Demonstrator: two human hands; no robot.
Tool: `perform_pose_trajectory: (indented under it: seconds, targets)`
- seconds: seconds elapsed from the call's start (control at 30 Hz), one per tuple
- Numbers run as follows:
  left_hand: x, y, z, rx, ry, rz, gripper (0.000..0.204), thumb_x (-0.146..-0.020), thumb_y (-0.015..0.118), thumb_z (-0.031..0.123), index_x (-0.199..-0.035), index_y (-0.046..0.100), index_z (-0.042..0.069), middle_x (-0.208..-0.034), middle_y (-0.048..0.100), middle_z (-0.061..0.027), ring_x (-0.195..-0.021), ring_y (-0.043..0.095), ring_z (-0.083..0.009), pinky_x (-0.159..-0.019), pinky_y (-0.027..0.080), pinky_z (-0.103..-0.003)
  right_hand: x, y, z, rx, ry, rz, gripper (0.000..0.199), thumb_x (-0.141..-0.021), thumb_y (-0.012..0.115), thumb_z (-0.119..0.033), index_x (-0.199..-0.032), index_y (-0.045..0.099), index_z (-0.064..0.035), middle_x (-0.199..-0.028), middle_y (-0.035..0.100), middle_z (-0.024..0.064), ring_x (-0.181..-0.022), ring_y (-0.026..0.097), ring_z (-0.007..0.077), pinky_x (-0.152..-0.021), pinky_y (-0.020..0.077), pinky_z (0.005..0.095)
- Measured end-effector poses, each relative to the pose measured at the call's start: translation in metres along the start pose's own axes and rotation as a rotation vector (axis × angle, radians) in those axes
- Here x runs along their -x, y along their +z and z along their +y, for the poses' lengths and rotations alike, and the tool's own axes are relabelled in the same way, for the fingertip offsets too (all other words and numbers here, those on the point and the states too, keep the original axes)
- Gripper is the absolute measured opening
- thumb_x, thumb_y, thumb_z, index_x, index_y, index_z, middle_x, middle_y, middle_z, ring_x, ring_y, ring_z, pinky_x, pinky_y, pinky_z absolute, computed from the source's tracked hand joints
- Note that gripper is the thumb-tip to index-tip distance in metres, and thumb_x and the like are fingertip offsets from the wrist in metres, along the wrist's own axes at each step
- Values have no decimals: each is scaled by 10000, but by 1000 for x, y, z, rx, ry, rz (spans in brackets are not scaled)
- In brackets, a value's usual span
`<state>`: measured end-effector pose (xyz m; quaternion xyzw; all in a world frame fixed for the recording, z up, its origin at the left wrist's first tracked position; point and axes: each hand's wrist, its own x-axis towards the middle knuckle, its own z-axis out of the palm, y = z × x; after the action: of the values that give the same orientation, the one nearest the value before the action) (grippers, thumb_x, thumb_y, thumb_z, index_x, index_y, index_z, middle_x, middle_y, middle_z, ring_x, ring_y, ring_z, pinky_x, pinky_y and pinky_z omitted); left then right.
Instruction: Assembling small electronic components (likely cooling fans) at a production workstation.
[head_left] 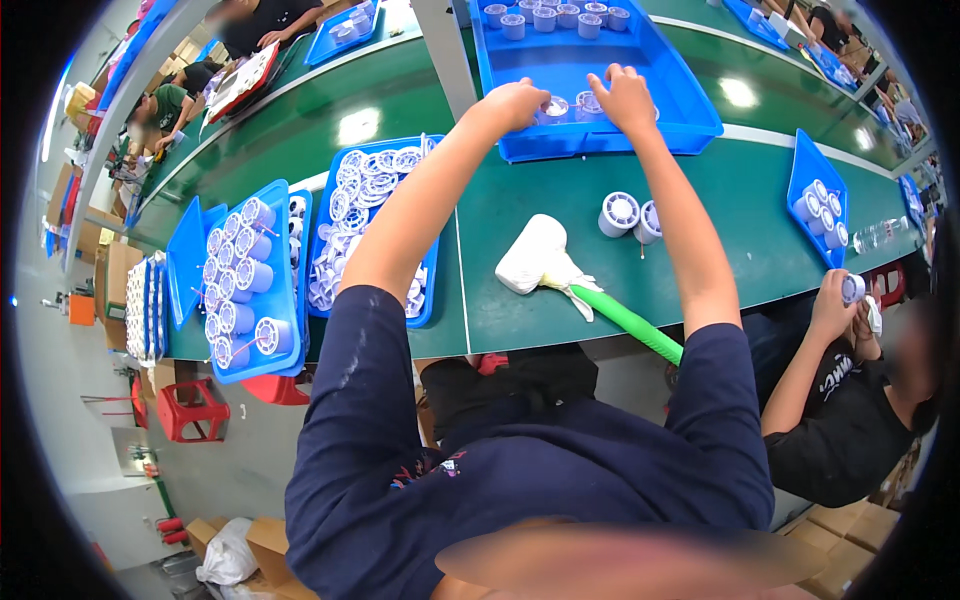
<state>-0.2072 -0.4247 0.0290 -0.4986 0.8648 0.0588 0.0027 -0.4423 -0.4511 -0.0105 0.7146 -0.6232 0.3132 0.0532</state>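
Far off to the left of your left hand sits a shallow blue plastic tray of white round fan housings with thin leads, and nearer to that hand a second blue tray heaped with flat white spoked plastic discs.

Your left hand is curled, fingers bent down onto the near rim of the large blue plastic bin across the green bench. Whether it actually grips a part, you cannot tell from here. Between your two hands, at the fingertips, lie two small clear-and-white round plastic caps, resting on the bin floor against its near wall. Your right hand is likewise curled over them, fingers touching or just above the right-hand cap.

These caps look light, stiff and thin-walled, smooth enough to slip, so pinch each by its rim, thumb opposite forefinger, rather than pressing its face.

Below your right forearm, toward your body, stand two white cylindrical fan housings; a cloth-wrapped mallet with a green handle lies between your forearms. To your right, a co-worker's hand holds a similar white part.
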Motion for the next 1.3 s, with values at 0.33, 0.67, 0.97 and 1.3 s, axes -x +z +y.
perform_pose_trajectory:
  seconds: [0.33,0.67,0.97,1.3]
  targets:
    - [-14,31,-28,32,8,238,190,-866,706,137,-1032,789,94,-996,757,-216,-951,737,-393,-822,585,-493,6,0,-16,158,54,192,511,-900,739,-432,-1160,634,-6,-1199,633,229,-1182,588,439,-971,494,563]
    - [-15,35,-19,747,-217,762,243,-938,734,154,-1102,734,-26,-974,769,-195,-889,757,-308,-798,589,-413,1,-14,-21,-251,-362,260,773,-894,795,-473,-1434,518,7,-1360,551,218,-1221,568,393,-1004,498,515]
    - [-17,33,-12,1913,-82,508,388,-1028,647,126,-1377,592,-34,-1278,687,-155,-1140,699,-271,-999,571,-433,-10,-5,-50,-789,-251,-150,1018,-901,800,-507,-1668,261,-111,-1592,357,205,-1391,503,387,-1081,514,478]
    - [-22,38,-12,1808,-67,282,393,-1024,665,174,-1380,625,11,-1276,691,-110,-1138,698,-234,-1001,575,-403,-13,-1,-50,-841,-302,-129,780,-878,804,-464,-1504,545,-76,-1429,517,255,-1337,542,366,-1084,478,449]
